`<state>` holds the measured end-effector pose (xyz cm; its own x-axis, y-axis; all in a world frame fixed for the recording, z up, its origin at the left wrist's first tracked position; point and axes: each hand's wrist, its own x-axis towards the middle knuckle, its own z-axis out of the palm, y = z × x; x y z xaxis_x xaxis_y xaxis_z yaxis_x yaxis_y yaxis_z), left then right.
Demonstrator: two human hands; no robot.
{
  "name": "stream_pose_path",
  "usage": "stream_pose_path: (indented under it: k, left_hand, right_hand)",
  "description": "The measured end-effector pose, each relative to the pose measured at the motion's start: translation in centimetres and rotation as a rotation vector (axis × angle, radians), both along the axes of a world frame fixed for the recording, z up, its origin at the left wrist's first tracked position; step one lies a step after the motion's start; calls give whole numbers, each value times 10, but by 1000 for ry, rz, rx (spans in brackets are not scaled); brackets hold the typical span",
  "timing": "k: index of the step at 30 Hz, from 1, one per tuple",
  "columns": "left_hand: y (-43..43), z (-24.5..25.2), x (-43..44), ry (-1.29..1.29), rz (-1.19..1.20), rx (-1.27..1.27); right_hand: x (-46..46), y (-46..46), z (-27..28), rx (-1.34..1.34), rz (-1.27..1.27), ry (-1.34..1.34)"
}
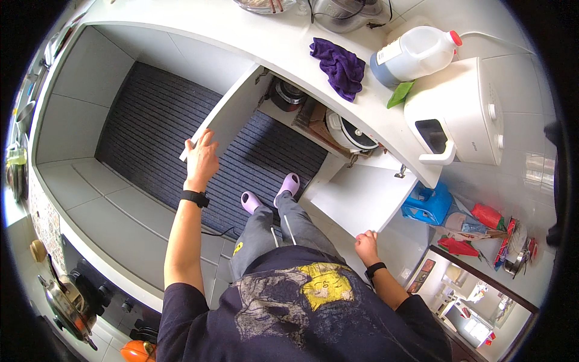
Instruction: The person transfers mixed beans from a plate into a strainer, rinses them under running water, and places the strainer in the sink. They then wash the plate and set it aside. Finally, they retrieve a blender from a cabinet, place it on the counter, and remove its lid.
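My left hand (pixel 202 156) grips the outer edge of the left white cabinet door (pixel 235 111), which stands swung out from under the counter. At the outer corner of the right cabinet door (pixel 364 194) are the curled fingers of my right hand (pixel 367 248). This door is swung out too. Between the doors, the cabinet shows a white pot-like appliance with a dark lid (pixel 353 131), a cardboard box (pixel 319 118) and a dark round appliance (pixel 289 92). The deeper inside is hidden by the countertop.
A purple cloth (pixel 339 68), a plastic jug with red cap (pixel 414 54) and a white air fryer (pixel 457 117) sit on the counter (pixel 280 45). A blue plastic container (pixel 427 203) stands beyond the right door. My feet are on a dark ribbed mat (pixel 167 108).
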<state>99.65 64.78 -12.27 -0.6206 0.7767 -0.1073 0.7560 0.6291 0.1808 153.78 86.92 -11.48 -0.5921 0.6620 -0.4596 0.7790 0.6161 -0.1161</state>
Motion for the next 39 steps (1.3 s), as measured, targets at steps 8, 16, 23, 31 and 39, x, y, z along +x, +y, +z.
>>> stream_pose_path:
  k: [8, 16, 23, 31, 39]
  left_hand:
    - [3, 0, 8, 19, 43, 58]
    - [28, 10, 30, 21, 168, 91]
    - [127, -64, 56, -444, 158, 506]
    - [216, -256, 4, -672, 375, 490]
    - [255, -385, -38, -638, 146, 518]
  right_hand:
    - [64, 10, -23, 92, 27, -167]
    - [-47, 44, -38, -360, -92, -81]
    - [-292, 88, -147, -591, -70, 377]
    - [-390, 160, -363, -416, 102, 544]
    - [-451, 204, -397, -230, -113, 442]
